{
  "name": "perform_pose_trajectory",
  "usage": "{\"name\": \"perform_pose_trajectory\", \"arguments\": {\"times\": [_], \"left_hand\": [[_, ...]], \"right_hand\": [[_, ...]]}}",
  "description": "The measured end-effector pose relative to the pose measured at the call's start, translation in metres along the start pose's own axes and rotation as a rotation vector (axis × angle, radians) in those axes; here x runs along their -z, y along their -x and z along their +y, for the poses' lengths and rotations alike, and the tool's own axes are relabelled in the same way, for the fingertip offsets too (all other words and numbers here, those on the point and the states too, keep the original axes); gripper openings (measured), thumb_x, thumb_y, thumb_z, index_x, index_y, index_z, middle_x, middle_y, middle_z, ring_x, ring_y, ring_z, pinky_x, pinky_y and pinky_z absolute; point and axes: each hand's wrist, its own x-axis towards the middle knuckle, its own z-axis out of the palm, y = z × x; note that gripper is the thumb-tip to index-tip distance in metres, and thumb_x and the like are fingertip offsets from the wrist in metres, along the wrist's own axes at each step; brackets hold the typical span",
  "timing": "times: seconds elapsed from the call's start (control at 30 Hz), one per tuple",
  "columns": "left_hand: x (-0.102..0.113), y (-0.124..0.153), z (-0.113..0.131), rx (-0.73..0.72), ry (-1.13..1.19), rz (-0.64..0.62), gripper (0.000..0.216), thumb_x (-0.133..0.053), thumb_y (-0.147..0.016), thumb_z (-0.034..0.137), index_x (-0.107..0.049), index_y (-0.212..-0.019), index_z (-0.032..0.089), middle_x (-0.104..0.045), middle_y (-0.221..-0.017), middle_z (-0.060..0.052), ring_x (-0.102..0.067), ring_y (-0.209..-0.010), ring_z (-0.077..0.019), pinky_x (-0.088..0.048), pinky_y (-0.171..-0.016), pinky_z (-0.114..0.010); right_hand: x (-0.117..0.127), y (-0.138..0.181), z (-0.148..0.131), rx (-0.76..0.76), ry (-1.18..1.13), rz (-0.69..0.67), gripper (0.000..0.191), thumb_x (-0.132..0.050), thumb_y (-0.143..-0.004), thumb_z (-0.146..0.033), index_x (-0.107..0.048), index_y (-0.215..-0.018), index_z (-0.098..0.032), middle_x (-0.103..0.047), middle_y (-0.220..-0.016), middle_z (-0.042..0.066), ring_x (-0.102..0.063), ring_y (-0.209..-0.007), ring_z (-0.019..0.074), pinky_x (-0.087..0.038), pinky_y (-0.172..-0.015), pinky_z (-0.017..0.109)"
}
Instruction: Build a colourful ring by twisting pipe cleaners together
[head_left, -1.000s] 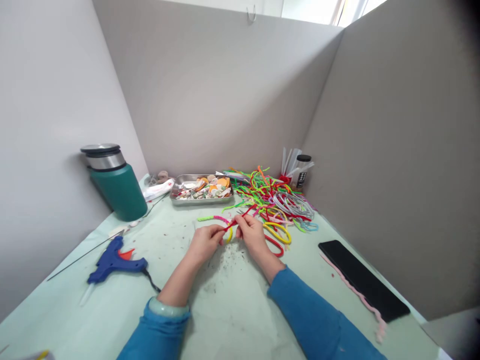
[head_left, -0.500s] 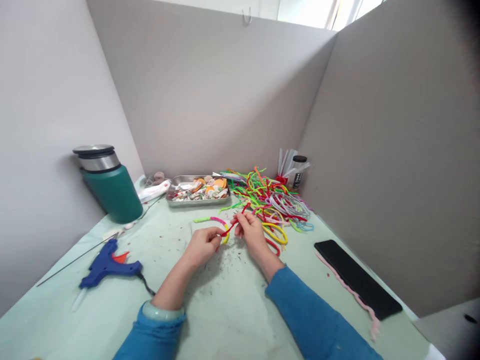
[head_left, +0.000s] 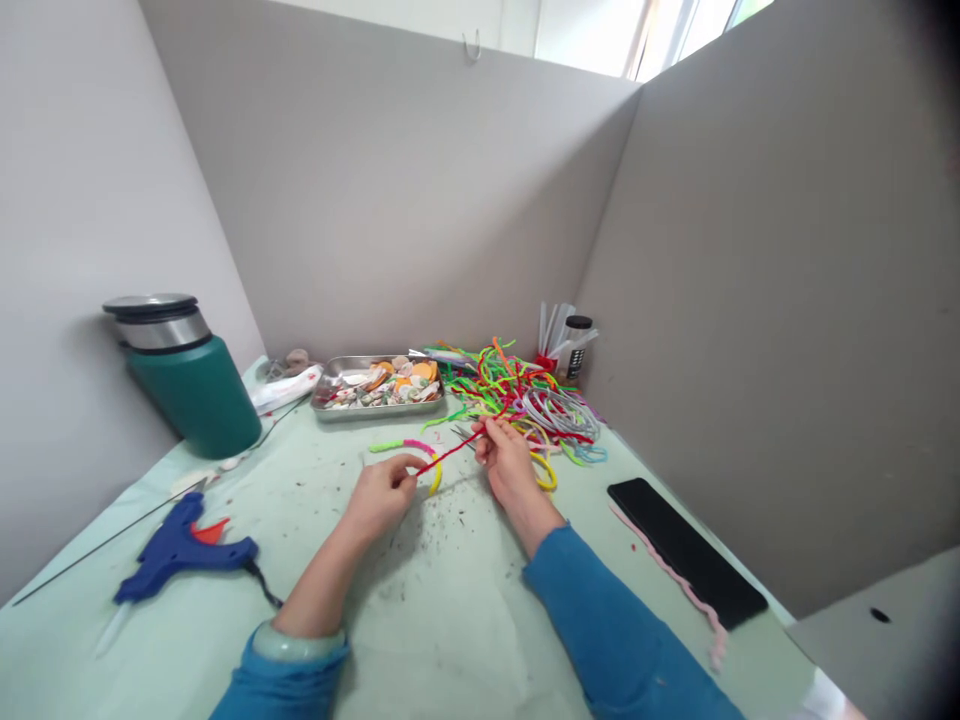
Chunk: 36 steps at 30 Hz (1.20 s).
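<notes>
A thin red pipe cleaner (head_left: 452, 449) stretches nearly straight between my two hands above the table. My left hand (head_left: 381, 497) pinches its near end between thumb and fingertips. Farther along, my right hand (head_left: 510, 470) grips it with closed fingers, and the far end sticks out beyond them. Under the red strand lies a curved piece (head_left: 417, 444) with green, pink and yellow sections. Pointed metal blades (head_left: 463, 434) show beside my right fingers; the rest of that tool is hidden. Behind this hand sits a tangled pile of coloured pipe cleaners (head_left: 499, 385), with a yellow loop (head_left: 546, 478) at its near side.
To the left are a blue glue gun (head_left: 180, 545) and a green bottle (head_left: 195, 395). A metal tray (head_left: 379, 411) of small patterned pieces stands at the back, a black-lidded jar (head_left: 576, 350) at back right. A black flat slab (head_left: 686, 545) and pink strand (head_left: 675, 572) lie right.
My hands have drawn apart, and the red pipe cleaner between them is now longer and straighter. The whole view has shifted, so the surroundings appear farther left.
</notes>
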Motion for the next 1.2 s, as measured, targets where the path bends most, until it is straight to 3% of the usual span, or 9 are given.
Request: {"name": "perform_pose_trajectory", "arguments": {"times": [0.23, 0.43, 0.5, 0.6, 0.73, 0.87, 0.97, 1.1, 1.2], "left_hand": [[0.007, 0.0, 0.003, 0.1, 0.495, -0.08, 0.045, -0.048, -0.066, 0.023, -0.059, -0.108, 0.01, -0.033, -0.041, 0.009, -0.029, -0.037, -0.0064, -0.023, -0.04, -0.019], [0.012, 0.012, 0.015, 0.013, 0.884, -0.271, 0.051, -0.054, -0.07, 0.025, -0.05, -0.119, 0.01, -0.028, -0.042, 0.011, -0.023, -0.036, -0.0043, -0.026, -0.039, -0.019], [0.011, 0.01, 0.014, 0.023, 0.865, -0.278, 0.052, -0.056, -0.071, 0.029, -0.05, -0.119, 0.01, -0.033, -0.043, 0.01, -0.028, -0.037, -0.0045, -0.029, -0.04, -0.019], [0.006, 0.002, 0.005, 0.071, 0.699, -0.142, 0.05, -0.056, -0.071, 0.031, -0.049, -0.116, 0.009, -0.047, -0.049, 0.007, -0.033, -0.038, -0.0049, -0.033, -0.041, -0.02], [-0.001, -0.006, -0.005, 0.09, 0.528, -0.065, 0.048, -0.052, -0.071, 0.028, -0.049, -0.116, 0.011, -0.044, -0.048, 0.008, -0.035, -0.038, -0.0063, -0.031, -0.04, -0.019], [-0.003, -0.004, -0.005, 0.059, 0.503, -0.049, 0.046, -0.049, -0.073, 0.025, -0.047, -0.117, 0.011, -0.043, -0.048, 0.008, -0.037, -0.039, -0.0066, -0.032, -0.04, -0.019], [-0.002, -0.002, -0.001, 0.034, 0.558, -0.118, 0.05, -0.051, -0.074, 0.029, -0.043, -0.121, 0.01, -0.043, -0.049, 0.008, -0.037, -0.04, -0.0064, -0.032, -0.041, -0.019], [-0.002, -0.001, 0.002, 0.004, 0.612, -0.199, 0.058, -0.053, -0.075, 0.036, -0.039, -0.125, 0.01, -0.048, -0.052, 0.007, -0.036, -0.039, -0.006, -0.033, -0.041, -0.02], [-0.004, -0.002, -0.001, 0.051, 0.484, -0.15, 0.045, -0.051, -0.076, 0.041, -0.051, -0.111, 0.012, -0.054, -0.057, 0.004, -0.038, -0.037, -0.0064, -0.034, -0.041, -0.021]], "right_hand": [[0.004, -0.003, -0.005, -0.058, -0.077, 0.041, 0.017, -0.065, -0.067, -0.028, -0.057, -0.078, -0.017, -0.064, -0.075, 0.0, -0.043, -0.044, 0.0057, -0.032, -0.038, 0.019], [0.007, -0.006, -0.001, -0.129, -0.091, 0.042, 0.01, -0.064, -0.069, -0.024, -0.056, -0.072, -0.018, -0.061, -0.068, 0.001, -0.041, -0.043, 0.0061, -0.032, -0.035, 0.018], [0.008, -0.007, -0.002, -0.109, -0.065, 0.072, 0.01, -0.063, -0.069, -0.025, -0.056, -0.072, -0.019, -0.062, -0.069, 0.001, -0.042, -0.042, 0.0067, -0.034, -0.036, 0.019], [0.007, -0.007, -0.003, -0.077, 0.009, 0.105, 0.018, -0.064, -0.071, -0.033, -0.058, -0.079, -0.018, -0.067, -0.081, 0.005, -0.047, -0.045, 0.0076, -0.037, -0.037, 0.02], [-0.001, 0.004, 0.001, 0.009, 0.437, 0.065, 0.028, -0.056, -0.077, -0.043, -0.061, -0.086, -0.017, -0.067, -0.088, 0.007, -0.053, -0.048, 0.0103, -0.038, -0.038, 0.021], [-0.012, 0.025, 0.009, 0.44, 0.878, -0.243, 0.021, -0.05, -0.084, -0.031, -0.065, -0.095, -0.021, -0.066, -0.092, 0.006, -0.06, -0.069, 0.015, -0.048, -0.064, 0.027], [-0.015, 0.035, 0.013, 0.595, 1.064, -0.468, 0.027, -0.048, -0.085, -0.022, -0.062, -0.108, -0.024, -0.065, -0.099, 0.007, -0.059, -0.088, 0.0179, -0.046, -0.078, 0.03], [-0.011, 0.034, 0.017, 0.605, 1.137, -0.503, 0.025, -0.047, -0.087, -0.021, -0.064, -0.105, -0.024, -0.066, -0.094, 0.006, -0.06, -0.084, 0.0171, -0.045, -0.076, 0.029], [-0.008, 0.031, 0.018, 0.629, 1.165, -0.468, 0.024, -0.046, -0.088, -0.023, -0.065, -0.102, -0.024, -0.066, -0.091, 0.005, -0.059, -0.082, 0.0173, -0.043, -0.074, 0.028]]}}
